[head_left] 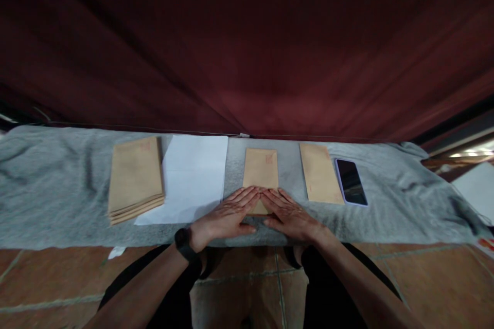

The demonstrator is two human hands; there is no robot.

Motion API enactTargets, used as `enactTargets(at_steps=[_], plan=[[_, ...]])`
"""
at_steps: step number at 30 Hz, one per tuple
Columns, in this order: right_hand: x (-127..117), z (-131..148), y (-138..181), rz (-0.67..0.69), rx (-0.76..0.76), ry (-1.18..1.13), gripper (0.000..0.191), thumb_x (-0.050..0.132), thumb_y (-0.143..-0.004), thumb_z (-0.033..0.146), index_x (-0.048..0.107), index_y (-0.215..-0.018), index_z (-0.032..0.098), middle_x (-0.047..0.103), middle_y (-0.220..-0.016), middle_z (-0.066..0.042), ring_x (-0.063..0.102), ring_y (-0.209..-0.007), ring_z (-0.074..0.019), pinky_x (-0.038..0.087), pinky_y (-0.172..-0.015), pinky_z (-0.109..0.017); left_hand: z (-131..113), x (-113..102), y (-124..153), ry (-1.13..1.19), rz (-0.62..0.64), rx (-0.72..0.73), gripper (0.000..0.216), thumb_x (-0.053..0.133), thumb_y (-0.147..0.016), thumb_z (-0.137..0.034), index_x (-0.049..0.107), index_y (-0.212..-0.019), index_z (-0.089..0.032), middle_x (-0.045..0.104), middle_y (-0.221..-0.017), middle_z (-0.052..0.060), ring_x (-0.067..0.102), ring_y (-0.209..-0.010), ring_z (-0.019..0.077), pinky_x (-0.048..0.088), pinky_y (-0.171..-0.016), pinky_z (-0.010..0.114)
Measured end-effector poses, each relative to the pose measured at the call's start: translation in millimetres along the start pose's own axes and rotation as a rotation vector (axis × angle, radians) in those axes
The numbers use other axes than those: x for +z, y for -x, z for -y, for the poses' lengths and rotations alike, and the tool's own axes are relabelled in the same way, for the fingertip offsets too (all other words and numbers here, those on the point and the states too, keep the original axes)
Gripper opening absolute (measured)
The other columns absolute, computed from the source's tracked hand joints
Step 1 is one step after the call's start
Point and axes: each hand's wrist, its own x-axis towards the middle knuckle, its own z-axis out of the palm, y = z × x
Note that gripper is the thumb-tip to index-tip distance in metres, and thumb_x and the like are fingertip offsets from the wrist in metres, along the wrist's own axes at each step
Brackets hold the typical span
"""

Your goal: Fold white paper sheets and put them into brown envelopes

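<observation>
A brown envelope (261,167) lies on the grey cloth (46,190) in front of me. My left hand (226,216) and my right hand (287,213) both rest flat on its near end, fingers stretched out and fingertips meeting in a point. A black watch (185,244) is on my left wrist. The near part of the envelope is hidden under my fingers.
A stack of brown envelopes (135,180) lies at the left, with white paper sheets (191,177) beside it. Right of my hands are a single brown envelope (320,172) and a dark phone (350,181). A dark red curtain (247,46) hangs behind. Tiled floor (50,277) lies below.
</observation>
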Motion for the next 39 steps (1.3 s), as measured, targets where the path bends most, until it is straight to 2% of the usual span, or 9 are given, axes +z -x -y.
enactTargets(at_steps=[6, 10, 14, 17, 19, 22, 26, 31, 39], plan=[[-18, 3, 5, 0.088, -0.019, -0.178, 0.079, 0.062, -0.094, 0.046, 0.019, -0.158, 0.03, 0.027, -0.164, -0.004, 0.023, -0.152, -0.0204, 0.013, -0.127, -0.046, 3, -10, 7, 0.172, 0.005, 0.081, 0.088, 0.065, -0.089, -0.046, 0.016, -0.16, -0.025, 0.017, -0.167, 0.008, 0.016, -0.154, 0.0242, 0.021, -0.124, 0.043], [-33, 4, 5, 0.143, -0.059, -0.311, 0.062, 0.058, -0.097, 0.045, 0.031, -0.153, 0.041, 0.038, -0.159, 0.002, 0.033, -0.148, -0.0196, 0.013, -0.127, -0.049, 5, -26, 7, 0.291, 0.025, 0.167, 0.069, 0.066, -0.09, -0.042, 0.038, -0.152, -0.031, 0.034, -0.162, 0.003, 0.029, -0.15, 0.0231, 0.027, -0.122, 0.043], [-30, -6, -2, -0.039, 0.008, -0.38, 0.049, 0.043, -0.102, 0.05, 0.043, -0.149, 0.036, 0.044, -0.156, 0.001, 0.037, -0.146, -0.0184, 0.027, -0.123, -0.046, 6, -34, 1, 0.321, -0.044, 0.121, 0.048, 0.058, -0.096, -0.043, 0.053, -0.142, -0.029, 0.052, -0.15, 0.003, 0.044, -0.142, 0.0208, 0.034, -0.119, 0.041], [-17, -16, -11, -0.204, 0.149, -0.26, 0.055, 0.033, -0.104, 0.052, 0.034, -0.154, 0.031, 0.036, -0.16, -0.002, 0.029, -0.15, -0.0196, 0.025, -0.124, -0.049, 7, -31, -9, 0.251, -0.194, -0.008, 0.052, 0.042, -0.102, -0.048, 0.044, -0.149, -0.025, 0.042, -0.157, 0.005, 0.034, -0.147, 0.02, 0.029, -0.121, 0.042], [-9, -21, -15, -0.215, 0.191, -0.135, 0.057, 0.029, -0.105, 0.051, 0.028, -0.157, 0.028, 0.031, -0.163, -0.004, 0.025, -0.151, -0.02, 0.021, -0.125, -0.05, 7, -26, -16, 0.19, -0.236, -0.097, 0.059, 0.034, -0.104, -0.052, 0.035, -0.154, -0.021, 0.03, -0.163, 0.007, 0.025, -0.151, 0.02, 0.024, -0.124, 0.041], [-6, -20, -14, -0.153, 0.165, 0.005, 0.06, 0.031, -0.105, 0.049, 0.023, -0.159, 0.024, 0.026, -0.164, -0.007, 0.022, -0.152, -0.0207, 0.017, -0.126, -0.048, 7, -19, -21, 0.115, -0.148, -0.134, 0.065, 0.031, -0.103, -0.055, 0.032, -0.155, -0.017, 0.025, -0.164, 0.01, 0.02, -0.153, 0.0204, 0.019, -0.125, 0.039], [-10, -9, -3, -0.073, 0.075, 0.016, 0.064, 0.037, -0.103, 0.052, 0.022, -0.159, 0.024, 0.025, -0.164, -0.008, 0.022, -0.152, -0.0204, 0.018, -0.126, -0.048, 6, -14, -14, 0.075, -0.056, -0.013, 0.076, 0.043, -0.097, -0.063, 0.027, -0.157, -0.02, 0.023, -0.165, 0.01, 0.018, -0.153, 0.0224, 0.018, -0.124, 0.041], [-5, 0, 6, -0.065, 0.007, -0.001, 0.076, 0.058, -0.094, 0.051, 0.026, -0.158, 0.024, 0.032, -0.162, -0.01, 0.027, -0.151, -0.0238, 0.018, -0.125, -0.052, 8, -10, -6, 0.124, -0.085, 0.085, 0.079, 0.062, -0.092, -0.051, 0.025, -0.157, -0.026, 0.027, -0.164, 0.007, 0.025, -0.151, 0.0214, 0.024, -0.124, 0.041], [3, 4, -2, -0.185, 0.06, -0.035, 0.053, 0.051, -0.099, 0.036, 0.042, -0.149, 0.024, 0.048, -0.153, -0.009, 0.039, -0.144, -0.0218, 0.023, -0.123, -0.052, 7, -1, -11, 0.143, -0.181, 0.011, 0.059, 0.058, -0.097, -0.036, 0.038, -0.152, -0.027, 0.041, -0.158, 0.005, 0.034, -0.148, 0.0184, 0.029, -0.122, 0.04]])
